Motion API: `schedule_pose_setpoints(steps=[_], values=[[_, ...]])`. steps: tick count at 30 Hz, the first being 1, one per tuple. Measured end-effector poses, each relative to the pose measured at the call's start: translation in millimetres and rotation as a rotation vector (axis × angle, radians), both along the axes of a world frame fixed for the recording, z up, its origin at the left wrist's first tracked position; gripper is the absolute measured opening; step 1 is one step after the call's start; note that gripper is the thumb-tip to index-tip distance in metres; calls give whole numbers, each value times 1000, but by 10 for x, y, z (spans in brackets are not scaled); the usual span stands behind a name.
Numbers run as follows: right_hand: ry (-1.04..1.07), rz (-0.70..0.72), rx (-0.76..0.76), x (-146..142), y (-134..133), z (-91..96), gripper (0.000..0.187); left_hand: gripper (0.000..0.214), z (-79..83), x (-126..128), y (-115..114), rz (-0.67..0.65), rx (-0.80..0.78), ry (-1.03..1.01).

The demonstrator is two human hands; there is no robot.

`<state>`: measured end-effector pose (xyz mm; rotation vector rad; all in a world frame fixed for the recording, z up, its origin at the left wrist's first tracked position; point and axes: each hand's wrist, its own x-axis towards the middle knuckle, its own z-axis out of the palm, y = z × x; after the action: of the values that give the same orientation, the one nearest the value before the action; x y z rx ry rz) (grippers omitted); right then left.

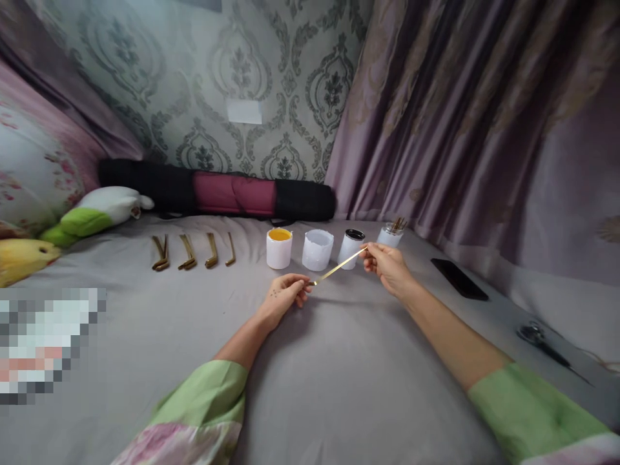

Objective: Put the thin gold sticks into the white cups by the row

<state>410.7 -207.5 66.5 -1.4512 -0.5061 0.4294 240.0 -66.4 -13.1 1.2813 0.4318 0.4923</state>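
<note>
Sitting over a grey sheet (pixel 145 323), facing a purple curtain (pixel 484 129) on the right and a black-and-pink roll (pixel 217 192) along the wall. Holding the left hand (pixel 283 297) and right hand (pixel 387 265) just above the sheet, near each other, both closed in a pinch. Looking past them at a row of four cups (pixel 318 249), with a phone (pixel 459 278) and scissors (pixel 542 339) off right, and four bent gold pieces (pixel 186 252) left of the cups. Pinching a thin strip (pixel 338 266) at both ends, left thumb and fingers clamping the lower end, right fingers curling round the upper. Holding it slanted in front of the black-topped cup (pixel 353 244).
</note>
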Motion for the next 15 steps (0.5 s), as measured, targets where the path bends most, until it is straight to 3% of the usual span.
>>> schedule_pose_setpoints(steps=[6, 15], values=[[-88, -106, 15, 257, -249, 296, 11, 13, 26, -36, 83, 31, -312, 5], [-309, -422, -20, 812, -571, 1247, 19, 7, 94, -110, 169, 18, -557, -38]])
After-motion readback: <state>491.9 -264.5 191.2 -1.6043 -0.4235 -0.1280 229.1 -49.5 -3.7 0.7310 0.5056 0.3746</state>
